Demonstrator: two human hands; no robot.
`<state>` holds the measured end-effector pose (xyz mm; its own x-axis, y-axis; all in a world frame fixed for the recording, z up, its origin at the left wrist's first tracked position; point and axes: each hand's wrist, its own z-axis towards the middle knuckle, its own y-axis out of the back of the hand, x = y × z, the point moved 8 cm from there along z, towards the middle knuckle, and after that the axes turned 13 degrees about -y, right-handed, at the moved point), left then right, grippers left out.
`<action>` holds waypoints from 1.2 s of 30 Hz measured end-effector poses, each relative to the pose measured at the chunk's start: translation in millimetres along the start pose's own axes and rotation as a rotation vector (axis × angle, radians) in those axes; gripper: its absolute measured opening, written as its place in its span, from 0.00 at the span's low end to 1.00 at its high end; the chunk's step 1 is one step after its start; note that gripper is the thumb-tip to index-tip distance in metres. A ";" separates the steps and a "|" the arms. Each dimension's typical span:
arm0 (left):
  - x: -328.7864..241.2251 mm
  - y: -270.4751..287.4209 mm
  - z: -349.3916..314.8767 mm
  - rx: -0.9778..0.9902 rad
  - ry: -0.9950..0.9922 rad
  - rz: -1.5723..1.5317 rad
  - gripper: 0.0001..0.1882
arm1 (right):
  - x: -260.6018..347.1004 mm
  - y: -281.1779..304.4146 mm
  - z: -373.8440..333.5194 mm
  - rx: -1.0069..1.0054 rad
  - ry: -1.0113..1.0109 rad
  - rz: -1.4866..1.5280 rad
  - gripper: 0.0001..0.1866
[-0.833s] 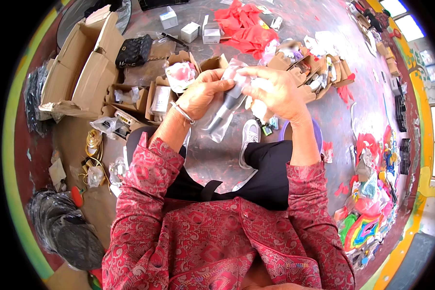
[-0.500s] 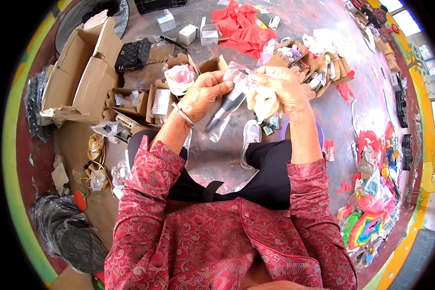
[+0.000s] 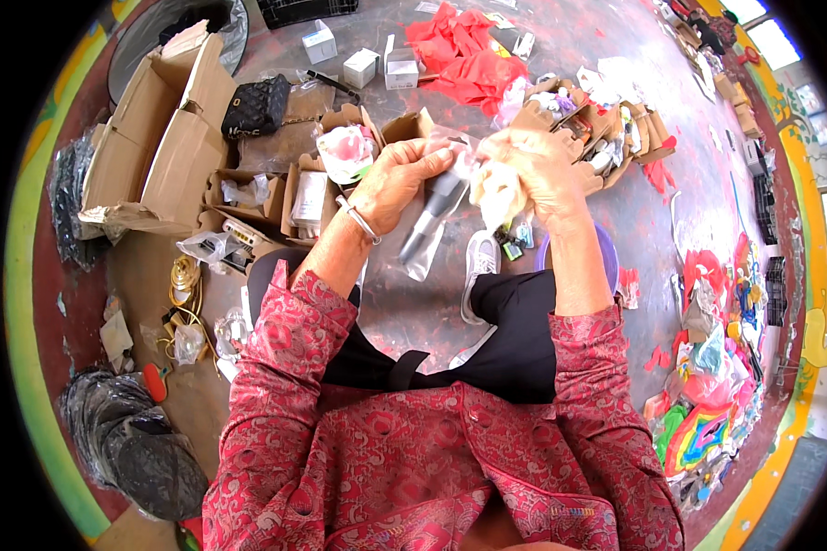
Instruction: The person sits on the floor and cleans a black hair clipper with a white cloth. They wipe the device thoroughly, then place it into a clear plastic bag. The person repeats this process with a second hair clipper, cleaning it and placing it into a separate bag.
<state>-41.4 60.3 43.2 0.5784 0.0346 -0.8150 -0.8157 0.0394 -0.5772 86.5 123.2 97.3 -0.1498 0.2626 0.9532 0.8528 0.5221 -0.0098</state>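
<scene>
The left hand [image 3: 390, 191] pinches the upper left edge of a clear bag [image 3: 450, 195], thumb over fingers; a dark tool [image 3: 423, 225] lies inside, slanted with its lower end toward the person's left. The right hand [image 3: 542, 179], slightly blurred, is curled around a pale wad [image 3: 500, 195], fingertips close by the bag's top right corner; whether they also grip the bag I cannot tell. The bag hangs in front of the person, above the stretch of floor [image 3: 404, 308] ahead of the lap, its bottom edge well apart from the left shoulder of cartons and its right side left of a shoe [image 3: 481, 266]. Boxes crowd the left: a tall open carton [image 3: 161, 138] with bent flaps, then a carton holding clear-wrapped goods [image 3: 245, 191], one holding a white box [image 3: 310, 204], and a pink-and-white bundle [image 3: 347, 154] in another, near the left wrist. Beyond the right hand, cartons [image 3: 654, 138] hold a jumble of small goods. A purple bucket [image 3: 606, 250] stands partly behind the right forearm, limiting room there; farther right, a bright heap [image 3: 708, 376] lies well apart.
</scene>
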 end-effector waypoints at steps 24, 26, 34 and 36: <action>9.8 -5.4 7.8 -0.034 0.005 -0.145 0.13 | 63.2 21.8 -32.7 -0.756 0.698 -0.595 0.04; 10.9 -12.4 4.8 -0.041 0.015 -0.171 0.13 | 65.5 -16.2 -48.6 -0.619 0.856 -0.526 0.05; -13.1 -15.5 -0.8 0.011 -0.034 -0.320 0.16 | 52.1 -16.1 -22.5 -0.754 0.860 -1.101 0.07; -10.3 -9.6 3.2 -0.043 0.002 -0.289 0.16 | 49.3 25.0 -9.4 -0.780 0.592 -0.990 0.11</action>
<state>-39.5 62.7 57.3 0.7870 0.0264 -0.6164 -0.6167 0.0050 -0.7872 105.1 141.5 146.8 -0.7838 -0.4268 0.4511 0.6025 -0.3468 0.7188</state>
